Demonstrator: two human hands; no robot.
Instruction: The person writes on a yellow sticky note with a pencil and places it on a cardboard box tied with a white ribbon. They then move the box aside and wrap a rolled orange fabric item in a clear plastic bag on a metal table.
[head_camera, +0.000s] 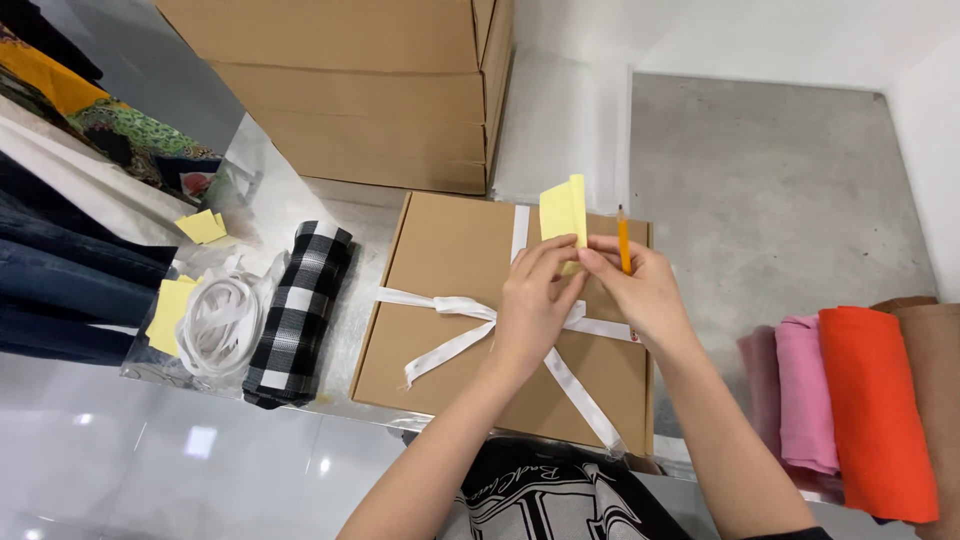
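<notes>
Here, a yellow sticky note (563, 212) is pinched between both hands, left hand (530, 305) and right hand (640, 290); a pencil (623, 240) is also clamped in the right grip. Below lies a ribbon-tied cardboard box (440, 290) on the bench (330, 200). Careful, flat placement is judged necessary.

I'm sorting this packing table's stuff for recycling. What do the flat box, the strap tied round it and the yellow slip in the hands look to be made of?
The flat box looks like matte brown cardboard, with folded edges. The strap seems a woven white fabric ribbon with a slight sheen; it drapes limply. The yellow slip, pinched by the left hand and right hand, looks like thin matte paper, curling, probably a sticky note.
</notes>
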